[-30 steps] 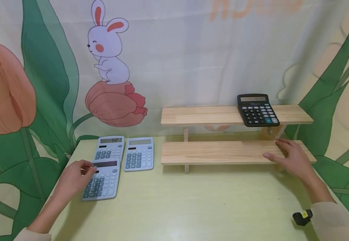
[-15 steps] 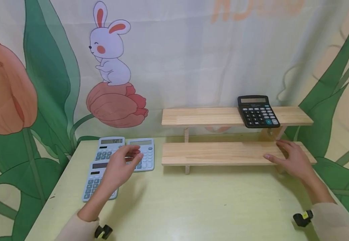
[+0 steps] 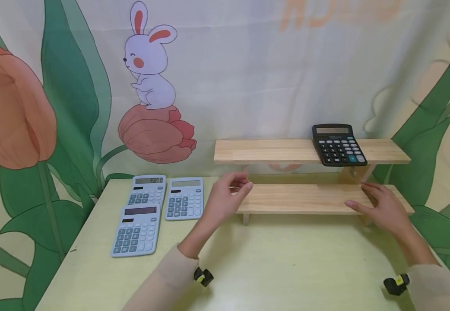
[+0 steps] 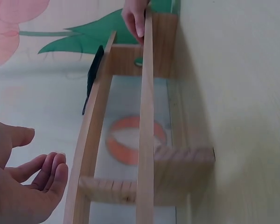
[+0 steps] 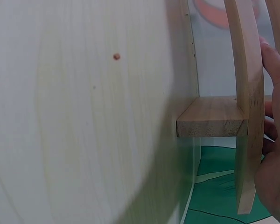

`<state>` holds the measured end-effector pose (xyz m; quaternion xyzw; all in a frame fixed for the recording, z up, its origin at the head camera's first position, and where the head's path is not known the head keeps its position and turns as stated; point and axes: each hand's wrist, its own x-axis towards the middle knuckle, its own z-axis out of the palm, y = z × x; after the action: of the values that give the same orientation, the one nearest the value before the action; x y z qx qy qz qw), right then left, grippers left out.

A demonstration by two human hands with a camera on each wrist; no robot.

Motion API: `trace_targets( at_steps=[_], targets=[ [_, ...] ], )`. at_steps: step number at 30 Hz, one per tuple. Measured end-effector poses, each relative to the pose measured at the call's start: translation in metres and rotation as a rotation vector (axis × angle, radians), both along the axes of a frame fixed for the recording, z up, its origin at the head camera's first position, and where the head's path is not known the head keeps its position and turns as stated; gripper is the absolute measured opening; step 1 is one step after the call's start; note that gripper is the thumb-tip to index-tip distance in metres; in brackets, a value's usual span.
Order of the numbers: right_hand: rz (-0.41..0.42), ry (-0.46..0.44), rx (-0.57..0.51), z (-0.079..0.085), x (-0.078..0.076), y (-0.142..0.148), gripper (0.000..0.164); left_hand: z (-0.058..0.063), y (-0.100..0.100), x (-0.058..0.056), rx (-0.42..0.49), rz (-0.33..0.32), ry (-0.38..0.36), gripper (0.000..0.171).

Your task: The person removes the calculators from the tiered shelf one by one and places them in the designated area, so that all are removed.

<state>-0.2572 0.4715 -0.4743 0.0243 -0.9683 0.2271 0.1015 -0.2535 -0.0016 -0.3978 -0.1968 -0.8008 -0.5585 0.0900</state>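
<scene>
Left hand (image 3: 226, 198), right hand (image 3: 384, 209) half-open, empty — black calculator (image 3: 339, 146) was shelved; three blue calculators (image 3: 137, 232) remained toward tabletop's left edge (image 3: 71, 265).

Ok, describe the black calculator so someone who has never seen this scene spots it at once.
On the pale green table stands a two-tier wooden shelf, right of centre in the head view. The black calculator sits on its upper board, towards the right end. Its colour sets it apart: the three light blue calculators are off the shelf, to its left.
</scene>
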Motion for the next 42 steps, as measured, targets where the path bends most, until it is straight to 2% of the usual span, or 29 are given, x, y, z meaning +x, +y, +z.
trace_targets(
  at_steps=[5,9,14,18,21,25,28,30,34,39,42],
  targets=[
    [-0.002,-0.010,0.003,0.000,0.002,0.003,0.097,-0.002,0.033,-0.008,-0.049,-0.054,0.018,0.034],
    [-0.001,-0.001,0.005,0.001,0.004,0.005,0.095,-0.007,0.052,-0.019,-0.093,-0.060,0.063,0.039],
    [-0.003,0.003,0.007,0.001,0.004,0.005,0.095,-0.013,0.068,-0.034,-0.018,-0.035,0.118,0.042],
    [-0.001,0.009,0.011,0.000,0.003,0.005,0.095,-0.014,0.080,-0.042,0.047,-0.035,0.117,0.046],
    [0.001,0.009,0.004,0.000,0.004,0.004,0.094,-0.015,0.089,-0.044,0.116,-0.073,0.049,0.051],
    [-0.002,0.002,-0.007,0.000,0.006,0.003,0.094,-0.018,0.101,-0.043,0.214,-0.137,-0.124,0.057],
    [-0.004,0.004,-0.010,0.000,0.007,0.003,0.094,-0.020,0.110,-0.042,0.277,-0.149,-0.234,0.056],
    [-0.001,0.007,-0.016,0.001,0.007,0.002,0.093,-0.021,0.118,-0.042,0.324,-0.150,-0.282,0.053],
    [0.005,0.002,-0.018,0.000,0.006,0.001,0.094,-0.023,0.134,-0.043,0.374,-0.155,-0.319,0.048],
    [0.005,-0.004,-0.019,0.000,0.004,-0.002,0.094,-0.023,0.153,-0.045,0.364,-0.144,-0.351,0.047],
    [0.005,-0.007,-0.024,0.000,0.002,-0.002,0.094,-0.021,0.163,-0.047,0.414,-0.170,-0.387,0.046]
  ],
)
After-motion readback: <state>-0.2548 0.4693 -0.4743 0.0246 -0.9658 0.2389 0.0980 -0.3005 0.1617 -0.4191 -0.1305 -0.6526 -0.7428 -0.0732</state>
